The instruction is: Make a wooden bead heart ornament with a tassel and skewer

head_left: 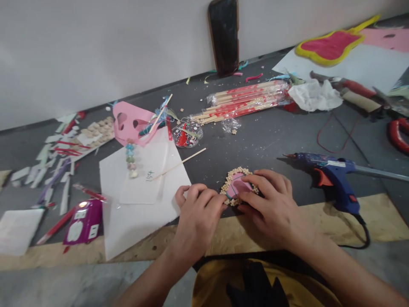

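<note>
Grey mat, beaded disc between both hands

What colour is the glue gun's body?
The glue gun is blue, clearest in the head view.

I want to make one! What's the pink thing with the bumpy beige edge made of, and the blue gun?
The small flat pink piece looks like matte foam or card: dull, smooth. Its beige rim seems tiny round beads, perhaps wood. The blue pistol-shaped glue gun looks like hard, slightly shiny plastic.

left hand fingers curled, palm down | right hand fingers spread, palm down
</note>
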`<action>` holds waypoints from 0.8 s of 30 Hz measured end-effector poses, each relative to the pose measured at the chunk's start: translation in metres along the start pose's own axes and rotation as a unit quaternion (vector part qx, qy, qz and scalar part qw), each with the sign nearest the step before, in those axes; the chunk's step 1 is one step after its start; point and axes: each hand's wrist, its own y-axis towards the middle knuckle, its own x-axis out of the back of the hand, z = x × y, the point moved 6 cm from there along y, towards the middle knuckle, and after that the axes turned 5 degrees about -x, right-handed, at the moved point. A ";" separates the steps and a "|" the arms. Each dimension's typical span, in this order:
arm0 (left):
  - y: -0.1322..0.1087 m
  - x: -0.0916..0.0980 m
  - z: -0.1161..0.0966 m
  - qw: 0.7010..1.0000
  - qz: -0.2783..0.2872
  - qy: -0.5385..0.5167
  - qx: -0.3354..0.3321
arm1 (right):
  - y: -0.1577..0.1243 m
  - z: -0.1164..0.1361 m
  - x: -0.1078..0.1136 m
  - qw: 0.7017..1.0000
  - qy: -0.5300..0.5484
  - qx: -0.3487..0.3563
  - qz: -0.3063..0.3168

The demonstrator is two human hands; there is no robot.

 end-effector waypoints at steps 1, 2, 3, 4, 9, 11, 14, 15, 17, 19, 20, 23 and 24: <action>0.001 0.000 0.000 1.000 -0.009 0.000 0.002 | 0.001 0.000 -0.001 1.000 0.001 -0.001 0.001; 0.002 0.000 0.001 1.000 -0.017 -0.001 0.004 | 0.001 0.000 -0.001 1.000 0.001 -0.001 0.000; 0.002 0.000 0.001 1.000 -0.023 -0.004 0.007 | 0.001 0.000 -0.002 1.000 0.001 -0.001 0.001; 0.002 0.000 0.002 1.000 -0.029 -0.006 0.010 | 0.002 0.000 -0.002 1.000 0.001 0.000 0.001; 0.000 -0.002 0.009 0.999 -0.032 0.000 0.027 | 0.005 0.004 -0.003 1.000 -0.003 0.003 0.004; -0.001 -0.002 0.012 0.999 -0.029 0.007 0.035 | 0.007 0.007 -0.003 1.000 -0.002 0.003 0.003; -0.001 -0.003 0.015 0.999 -0.024 0.014 0.036 | 0.009 0.010 -0.005 1.000 -0.002 0.000 0.002; -0.001 -0.003 0.015 0.999 -0.024 0.015 0.034 | 0.010 0.010 -0.006 1.000 -0.003 -0.003 0.001; -0.001 -0.003 0.015 0.999 -0.028 0.015 0.030 | 0.010 0.011 -0.007 1.000 -0.005 -0.007 -0.001; -0.001 -0.003 0.014 0.999 -0.030 0.013 0.032 | 0.010 0.011 -0.008 1.000 -0.005 -0.007 -0.001; 0.000 -0.003 0.014 0.999 -0.031 0.012 0.034 | 0.010 0.011 -0.008 1.000 -0.004 -0.006 -0.001; 0.000 -0.003 0.013 0.999 -0.032 0.007 0.039 | 0.010 0.010 -0.009 1.000 -0.005 -0.007 0.005; 0.000 -0.003 0.013 0.999 -0.033 0.005 0.040 | 0.010 0.010 -0.009 1.000 -0.005 -0.008 0.006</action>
